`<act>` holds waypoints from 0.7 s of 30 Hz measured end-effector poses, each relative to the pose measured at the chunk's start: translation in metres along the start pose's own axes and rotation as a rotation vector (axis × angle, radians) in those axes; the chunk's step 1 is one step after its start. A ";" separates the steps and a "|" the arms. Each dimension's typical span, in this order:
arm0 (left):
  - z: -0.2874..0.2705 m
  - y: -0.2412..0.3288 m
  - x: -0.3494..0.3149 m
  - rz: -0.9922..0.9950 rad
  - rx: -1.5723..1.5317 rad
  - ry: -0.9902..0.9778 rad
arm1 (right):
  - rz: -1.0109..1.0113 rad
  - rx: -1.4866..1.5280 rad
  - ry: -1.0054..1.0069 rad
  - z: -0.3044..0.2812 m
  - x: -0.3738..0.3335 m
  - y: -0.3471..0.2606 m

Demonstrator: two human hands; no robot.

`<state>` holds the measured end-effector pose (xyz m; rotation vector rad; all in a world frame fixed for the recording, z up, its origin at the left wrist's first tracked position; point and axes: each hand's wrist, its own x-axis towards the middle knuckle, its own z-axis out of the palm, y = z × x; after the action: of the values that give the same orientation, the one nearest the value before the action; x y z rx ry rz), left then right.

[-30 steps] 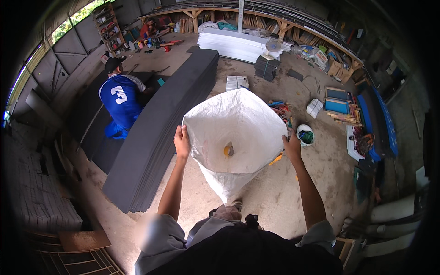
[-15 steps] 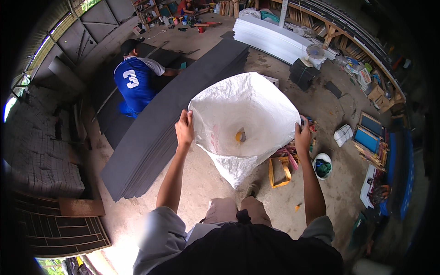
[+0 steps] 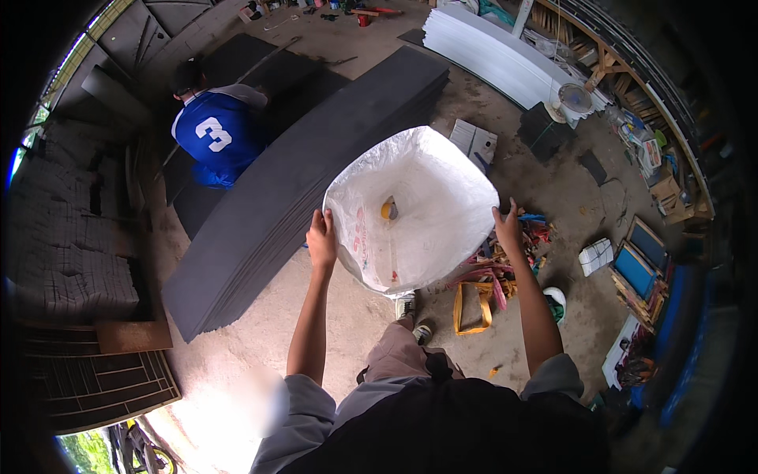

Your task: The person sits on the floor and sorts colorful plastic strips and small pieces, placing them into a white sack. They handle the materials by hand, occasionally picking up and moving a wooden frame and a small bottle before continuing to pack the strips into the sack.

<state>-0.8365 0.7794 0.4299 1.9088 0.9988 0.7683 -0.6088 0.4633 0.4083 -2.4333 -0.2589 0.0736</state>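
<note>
A white woven plastic sack point(image 3: 434, 229) is held above the concrete floor point(image 3: 545, 201) in front of the body, its mouth spread wide and facing up, with the left side of its rim gripped by the left hand point(image 3: 321, 239) and the right corner pinched by the right hand point(image 3: 509, 227). Deep inside, a yellow spot point(image 3: 388, 210) is seen, too small to be identified. A long stack of dark sheets point(image 3: 316, 170) is laid to the left, while coloured strips point(image 3: 499, 272) and a yellow strap point(image 3: 459, 312) are scattered to the right.
</note>
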 end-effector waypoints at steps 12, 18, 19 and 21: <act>0.088 -0.025 0.000 -0.100 -0.199 -0.120 | 0.159 0.474 -0.449 0.062 -0.002 0.045; 0.100 -0.009 -0.037 -0.121 -0.250 -0.021 | -0.075 0.049 -0.520 0.058 0.006 0.061; 0.100 -0.009 -0.044 -0.105 -0.262 0.049 | -0.110 -0.016 -0.534 0.058 0.009 0.063; 0.096 -0.008 -0.066 -0.063 -0.265 0.190 | -0.158 -0.055 -0.535 0.049 0.004 0.068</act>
<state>-0.7958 0.6879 0.3687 1.5930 1.0111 1.0068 -0.5997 0.4438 0.3270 -2.3964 -0.6958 0.6572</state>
